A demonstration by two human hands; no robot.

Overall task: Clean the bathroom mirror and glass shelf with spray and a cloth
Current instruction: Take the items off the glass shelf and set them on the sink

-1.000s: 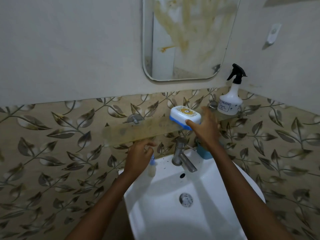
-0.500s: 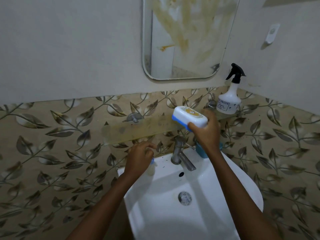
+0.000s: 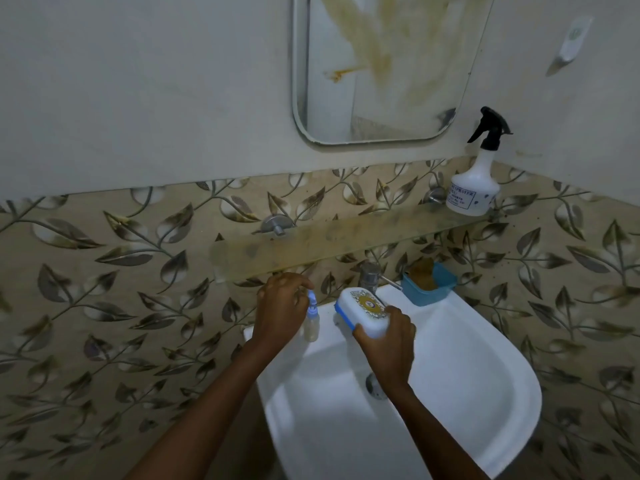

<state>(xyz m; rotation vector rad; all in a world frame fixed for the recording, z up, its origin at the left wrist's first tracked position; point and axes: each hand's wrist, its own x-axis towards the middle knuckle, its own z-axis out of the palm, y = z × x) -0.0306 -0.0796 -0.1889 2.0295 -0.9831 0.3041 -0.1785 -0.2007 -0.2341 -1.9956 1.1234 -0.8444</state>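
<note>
The mirror (image 3: 381, 64) on the wall carries brown streaks. Below it the glass shelf (image 3: 329, 242) is smeared with brownish grime. A white spray bottle (image 3: 474, 188) with a black trigger stands on the shelf's right end. My right hand (image 3: 388, 344) grips a white and blue soap box (image 3: 362, 308) over the sink's back rim, just in front of the tap. My left hand (image 3: 278, 306) curls around the top of a small bottle (image 3: 311, 322) with a blue cap standing on the sink's left rim. No cloth is in sight.
A white sink (image 3: 467, 375) fills the lower middle, with a metal tap (image 3: 370, 273) at its back. A blue dish (image 3: 429, 284) holding something brown sits on the sink's right back corner. A wall hook (image 3: 573, 39) is at the upper right.
My right hand lifted the soap box off the glass shelf and brought it down to the sink's back rim. My left hand stayed at the small bottle.
</note>
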